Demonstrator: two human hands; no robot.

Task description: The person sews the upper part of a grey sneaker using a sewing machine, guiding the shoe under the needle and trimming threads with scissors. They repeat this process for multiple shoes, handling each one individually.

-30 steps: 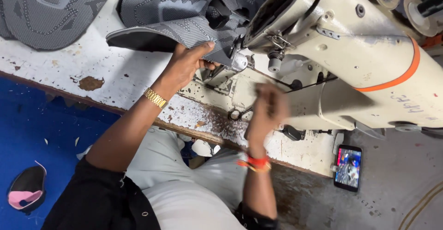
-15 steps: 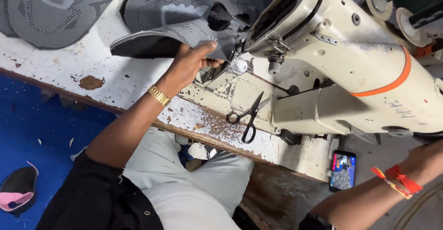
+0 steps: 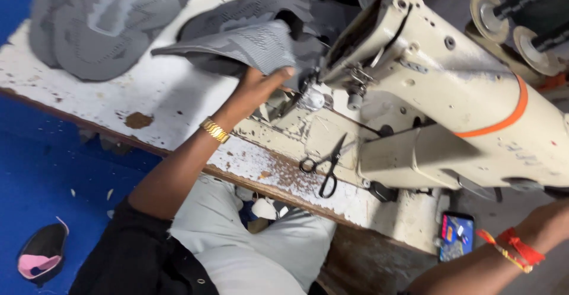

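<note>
Left hand (image 3: 258, 87) sits in the middle of the frame, near the top. Its fingers are curled onto the edge of a grey knitted shoe piece (image 3: 249, 46) and hold it. That piece lies at the top middle of the frame, lifted a little off the worktop (image 3: 178, 102), right beside the needle part of the big cream sewing machine (image 3: 450, 99). A gold watch band (image 3: 214, 130) is on the left wrist.

Only the right arm shows, at the bottom right corner. It has a red and yellow thread band (image 3: 512, 249) on the wrist. The right hand itself is cut off by the edge of the frame, so one cannot tell if it is open or closed.

Black scissors (image 3: 325, 167) lie flat on the machine's base, just below the middle, and nobody is touching them. More grey shoe pieces (image 3: 98, 22) sit in a pile at the upper left. A phone (image 3: 456, 237) with a lit screen lies near the bottom right. A black and pink shoe part (image 3: 41, 253) rests on the blue floor (image 3: 53, 170) at the lower left.
</note>
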